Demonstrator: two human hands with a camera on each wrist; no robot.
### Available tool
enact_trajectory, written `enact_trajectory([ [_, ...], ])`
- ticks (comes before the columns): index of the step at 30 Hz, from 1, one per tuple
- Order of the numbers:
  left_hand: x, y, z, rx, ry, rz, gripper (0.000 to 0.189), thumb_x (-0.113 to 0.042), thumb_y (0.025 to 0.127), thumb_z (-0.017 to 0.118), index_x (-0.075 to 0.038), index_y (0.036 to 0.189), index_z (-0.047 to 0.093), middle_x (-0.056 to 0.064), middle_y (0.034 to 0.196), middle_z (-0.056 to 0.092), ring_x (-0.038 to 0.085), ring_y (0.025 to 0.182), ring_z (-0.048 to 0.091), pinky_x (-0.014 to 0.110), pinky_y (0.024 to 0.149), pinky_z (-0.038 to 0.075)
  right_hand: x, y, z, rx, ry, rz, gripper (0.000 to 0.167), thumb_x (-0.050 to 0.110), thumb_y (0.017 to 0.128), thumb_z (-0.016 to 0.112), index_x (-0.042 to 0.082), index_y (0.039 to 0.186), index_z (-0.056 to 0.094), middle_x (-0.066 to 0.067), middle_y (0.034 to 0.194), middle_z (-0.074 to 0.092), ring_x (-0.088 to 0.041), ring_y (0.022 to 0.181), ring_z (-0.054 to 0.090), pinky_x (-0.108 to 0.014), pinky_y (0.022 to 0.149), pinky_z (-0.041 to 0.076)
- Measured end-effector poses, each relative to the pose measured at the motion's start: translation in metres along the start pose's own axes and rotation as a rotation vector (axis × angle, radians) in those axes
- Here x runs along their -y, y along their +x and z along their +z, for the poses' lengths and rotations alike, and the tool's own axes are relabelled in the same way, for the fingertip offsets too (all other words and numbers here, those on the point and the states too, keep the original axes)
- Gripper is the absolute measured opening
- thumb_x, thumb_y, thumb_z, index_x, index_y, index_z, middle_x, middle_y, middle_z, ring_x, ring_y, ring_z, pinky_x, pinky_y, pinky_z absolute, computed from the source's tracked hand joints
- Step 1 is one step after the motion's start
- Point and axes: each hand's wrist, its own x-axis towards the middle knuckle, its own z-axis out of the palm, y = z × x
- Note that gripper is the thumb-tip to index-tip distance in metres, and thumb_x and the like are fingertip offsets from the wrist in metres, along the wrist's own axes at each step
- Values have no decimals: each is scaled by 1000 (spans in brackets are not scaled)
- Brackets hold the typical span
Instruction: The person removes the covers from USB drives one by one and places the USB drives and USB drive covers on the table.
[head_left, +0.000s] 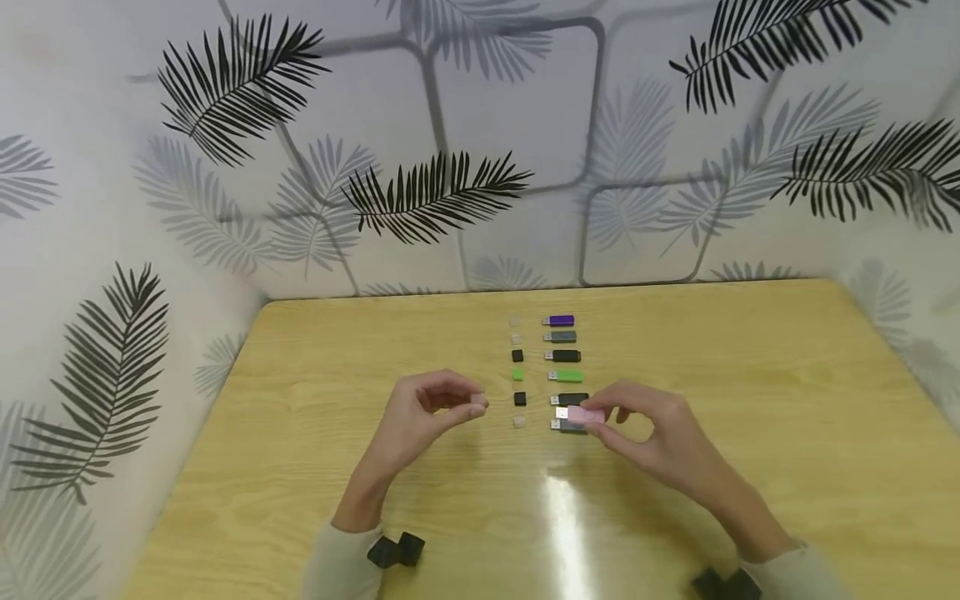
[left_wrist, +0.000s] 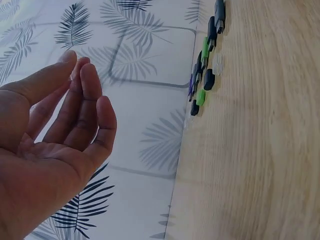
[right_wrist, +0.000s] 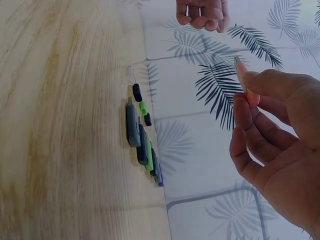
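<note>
My right hand (head_left: 660, 429) pinches a pink USB flash drive (head_left: 587, 415) between thumb and fingertips, its metal plug bare and pointing left. The drive (right_wrist: 248, 86) is raised above the table in the right wrist view. Opposite it, my left hand (head_left: 423, 417) pinches a small pale, see-through cap (head_left: 477, 399) by the fingertips; in the left wrist view the fingers hide it. Between the hands lies a column of caps, among them a green cap (head_left: 518, 375) and a black cap (head_left: 520, 399). Beside them runs a column of uncapped drives, including a green USB drive (head_left: 567, 376).
The wooden table (head_left: 315, 467) meets a leaf-patterned backdrop (head_left: 510, 208) at its far edge. A purple drive (head_left: 561, 320) lies farthest back. The nearest grey drive (head_left: 572, 426) is partly hidden under the pink one. Black blocks (head_left: 397, 550) sit at the left wrist.
</note>
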Motion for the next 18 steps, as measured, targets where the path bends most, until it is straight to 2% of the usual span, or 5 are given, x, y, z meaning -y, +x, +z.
enact_trajectory([
  [7, 6, 3, 6, 43, 9, -56, 19, -2, 92, 76, 4, 110, 74, 13, 104, 76, 22, 94, 74, 34, 81, 61, -6, -1, -2, 13, -20, 36, 32, -3, 82, 83, 16, 107, 76, 9, 100, 74, -9, 86, 64, -27, 69, 57],
  [14, 12, 4, 7, 6, 38, -112, 18, -3, 90, 79, 6, 106, 77, 14, 101, 77, 21, 89, 75, 31, 80, 61, -15, -4, 1, 12, -28, 58, 30, 1, 83, 84, 18, 107, 77, 7, 104, 72, -12, 88, 65, -30, 69, 58],
  [18, 15, 6, 10, 13, 44, -144, 22, -4, 90, 79, 8, 107, 76, 16, 103, 77, 22, 90, 76, 31, 81, 61, -18, -6, 3, 9, -30, 68, 29, 0, 83, 84, 17, 106, 77, 7, 102, 71, -15, 85, 63, -29, 67, 57],
])
